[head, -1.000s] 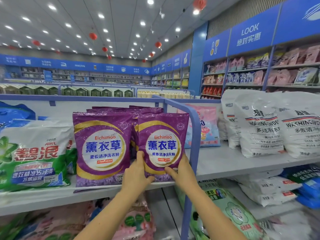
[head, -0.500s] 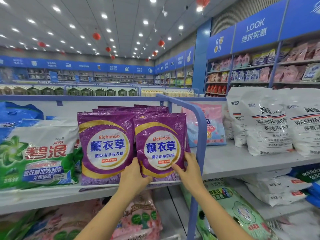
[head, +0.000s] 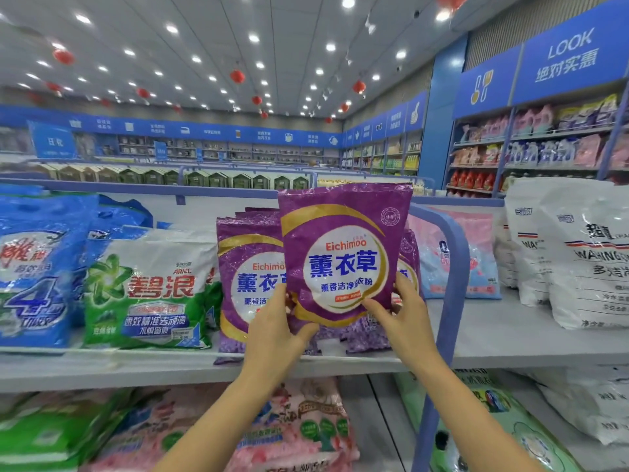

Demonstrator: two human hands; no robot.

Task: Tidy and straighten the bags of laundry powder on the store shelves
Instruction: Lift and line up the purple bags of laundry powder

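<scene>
A purple Eichimoo laundry powder bag (head: 343, 247) is raised upright above the grey shelf (head: 510, 338), in front of the other purple bags. My left hand (head: 275, 332) grips its lower left corner, thumb on the front. My right hand (head: 405, 311) pinches its lower right edge. Behind it stand a row of purple bags on the left (head: 248, 277) and more purple bags on the right (head: 408, 264), partly hidden by the raised bag.
A green and white Ariel bag (head: 153, 287) and blue bags (head: 37, 267) stand to the left. A blue metal divider (head: 452, 267) curves just right of the purple bags, with a pink bag (head: 459, 253) and white bags (head: 578, 253) beyond. Lower shelves hold more bags.
Both hands have lifted the right-hand front purple bag up off the shelf and toward me. The view has moved closer and shifted left.
</scene>
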